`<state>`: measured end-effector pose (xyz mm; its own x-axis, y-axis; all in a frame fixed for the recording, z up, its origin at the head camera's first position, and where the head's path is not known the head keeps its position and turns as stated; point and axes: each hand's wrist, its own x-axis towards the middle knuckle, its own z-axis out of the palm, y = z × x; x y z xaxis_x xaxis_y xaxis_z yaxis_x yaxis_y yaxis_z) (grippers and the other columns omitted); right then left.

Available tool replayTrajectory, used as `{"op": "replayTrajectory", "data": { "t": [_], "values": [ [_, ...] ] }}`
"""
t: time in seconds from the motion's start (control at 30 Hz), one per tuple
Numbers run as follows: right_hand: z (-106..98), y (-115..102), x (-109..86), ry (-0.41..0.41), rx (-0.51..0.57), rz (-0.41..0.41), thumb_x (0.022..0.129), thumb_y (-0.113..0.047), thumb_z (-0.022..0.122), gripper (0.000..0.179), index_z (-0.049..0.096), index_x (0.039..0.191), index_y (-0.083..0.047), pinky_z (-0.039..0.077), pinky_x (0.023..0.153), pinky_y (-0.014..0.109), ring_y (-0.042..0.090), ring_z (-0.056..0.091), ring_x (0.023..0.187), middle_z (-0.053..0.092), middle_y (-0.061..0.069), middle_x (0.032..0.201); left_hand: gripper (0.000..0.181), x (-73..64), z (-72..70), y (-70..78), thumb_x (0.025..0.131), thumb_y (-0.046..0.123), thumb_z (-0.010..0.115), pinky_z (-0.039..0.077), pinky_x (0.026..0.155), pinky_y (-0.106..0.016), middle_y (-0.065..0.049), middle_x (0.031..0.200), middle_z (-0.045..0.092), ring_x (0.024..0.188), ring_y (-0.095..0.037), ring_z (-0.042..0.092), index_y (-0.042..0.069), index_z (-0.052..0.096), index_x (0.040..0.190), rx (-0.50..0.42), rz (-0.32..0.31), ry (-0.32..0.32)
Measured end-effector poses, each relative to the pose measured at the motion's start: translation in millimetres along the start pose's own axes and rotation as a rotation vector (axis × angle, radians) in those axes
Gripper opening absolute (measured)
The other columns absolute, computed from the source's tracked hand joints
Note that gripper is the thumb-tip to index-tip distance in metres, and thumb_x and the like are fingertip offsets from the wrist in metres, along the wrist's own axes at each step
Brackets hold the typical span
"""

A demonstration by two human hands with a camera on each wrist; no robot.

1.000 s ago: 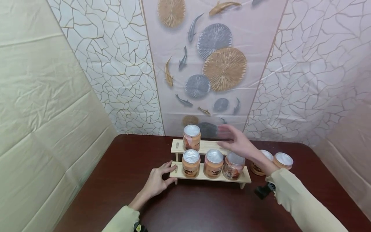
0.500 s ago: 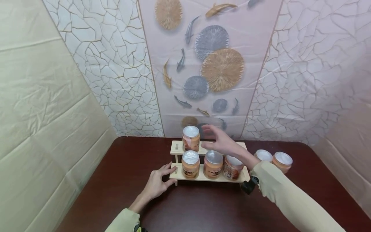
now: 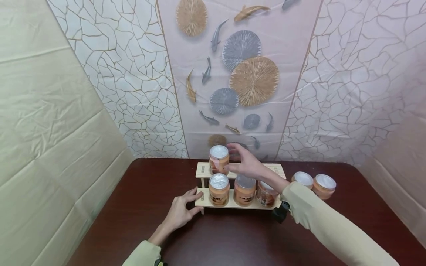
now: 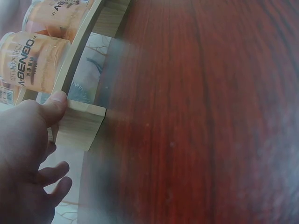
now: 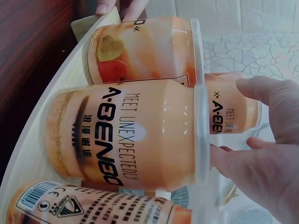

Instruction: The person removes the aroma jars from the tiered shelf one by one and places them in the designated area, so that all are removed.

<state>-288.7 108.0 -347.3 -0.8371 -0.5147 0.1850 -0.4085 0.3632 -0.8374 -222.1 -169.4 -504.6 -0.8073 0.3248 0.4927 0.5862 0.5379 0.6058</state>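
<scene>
A two-tier wooden rack bears several orange plastic jars with silvery lids and A-BENBO labels. My left hand holds the left end of its lower tier; in the left wrist view the thumb presses on the board's edge. At the upper tier's left stands one jar. Right beside that jar is my right hand, its fingers spread and curved at the jar's right side. The lower tier carries a left jar, a middle jar and a right jar, the last partly hidden by my right forearm.
On the dark wooden table, two more jars stand right of the rack; the outer jar shows better than the inner jar. A patterned cloth backdrop hangs behind the table, and a cream cloth borders the left.
My right hand has moved left over the rack, from the upper tier's right half up to the upper jar. The left hand stays at the rack's left end.
</scene>
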Motion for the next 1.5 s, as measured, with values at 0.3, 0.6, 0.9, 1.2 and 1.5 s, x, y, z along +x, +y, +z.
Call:
{"op": "replayTrajectory", "data": {
  "t": [0.3,0.6,0.9,1.2,1.5],
  "values": [
    [3.1,-3.3,5.5,0.011,-0.031,0.043,0.087,-0.014,0.078,0.083,0.030,0.153,-0.002,0.050,0.093,0.049,0.044,0.050,0.127,0.046,0.027,0.140,0.047,1.4,-0.9,0.9,0.081,0.013,0.085,0.048,0.094,-0.054,-0.027,0.136,0.055,0.126,-0.039,0.053,0.001,0.070,0.124,-0.001,0.002,-0.008],
    [10.6,-5.9,10.7,-0.004,-0.041,-0.012,0.089,-0.009,0.077,0.079,0.031,0.153,-0.003,0.053,0.087,0.043,0.039,0.059,0.117,0.056,0.023,0.129,0.047,-0.6,0.6,-0.6,0.081,0.012,0.084,0.049,0.093,-0.054,-0.026,0.136,0.056,0.126,-0.039,0.054,0.002,0.070,0.125,0.008,-0.006,-0.006],
    [11.2,-3.6,11.0,0.002,-0.053,-0.050,0.088,-0.007,0.077,0.077,0.034,0.151,-0.001,0.053,0.086,0.043,0.039,0.060,0.115,0.058,0.022,0.126,0.047,-0.2,-0.5,-0.6,0.081,0.013,0.085,0.049,0.093,-0.053,-0.026,0.136,0.056,0.125,-0.037,0.054,0.002,0.070,0.125,0.001,0.000,-0.006],
    [10.2,-3.0,10.5,0.027,-0.095,-0.059,0.088,-0.008,0.077,0.076,0.035,0.151,-0.002,0.050,0.094,0.047,0.039,0.057,0.119,0.058,0.021,0.127,0.048,1.1,-0.5,-0.8,0.082,0.014,0.084,0.047,0.095,-0.054,-0.026,0.137,0.054,0.127,-0.038,0.053,0.003,0.070,0.126,0.007,-0.007,-0.018],
    [11.0,-1.6,11.0,0.040,-0.108,-0.077,0.088,-0.009,0.077,0.075,0.036,0.150,-0.001,0.048,0.095,0.050,0.038,0.057,0.119,0.058,0.020,0.128,0.048,0.0,-0.1,-0.6,0.082,0.014,0.084,0.047,0.095,-0.055,-0.026,0.137,0.055,0.126,-0.040,0.053,0.003,0.070,0.126,0.012,-0.007,-0.014]
  ]
}}
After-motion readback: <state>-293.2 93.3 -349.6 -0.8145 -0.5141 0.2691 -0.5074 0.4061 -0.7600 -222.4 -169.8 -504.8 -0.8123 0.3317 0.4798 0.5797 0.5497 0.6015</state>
